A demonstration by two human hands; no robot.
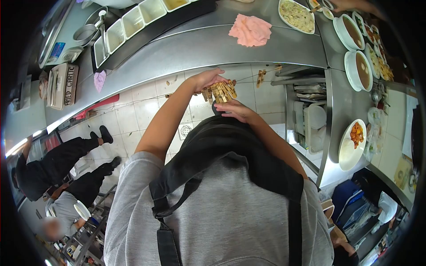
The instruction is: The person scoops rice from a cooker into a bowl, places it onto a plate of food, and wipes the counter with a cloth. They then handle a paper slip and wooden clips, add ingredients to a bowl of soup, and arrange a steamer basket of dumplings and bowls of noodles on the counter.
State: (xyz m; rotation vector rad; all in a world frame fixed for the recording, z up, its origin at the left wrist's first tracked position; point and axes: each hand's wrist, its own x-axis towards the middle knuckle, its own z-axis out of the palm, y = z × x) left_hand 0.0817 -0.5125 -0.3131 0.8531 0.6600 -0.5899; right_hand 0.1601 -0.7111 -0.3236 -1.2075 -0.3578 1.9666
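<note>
Clothespins (223,91) sit bunched between left hand (207,80) at eleven o'clock and right hand (235,110) at five, grips indeterminable; this apparent handling step next calls for steady support.

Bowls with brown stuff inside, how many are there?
2: one white bowl on the right-hand counter, a second bowl just below it in the picture. Dark edges might hide more.

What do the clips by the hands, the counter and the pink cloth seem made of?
Clips: probably bare wood, from their tan colour and slim shape. Counter: likely stainless steel, satin finish, given its grey sheen and soft reflections. Pink cloth: soft matte fabric, judging by its crumpled folds; fibre unclear.
</note>
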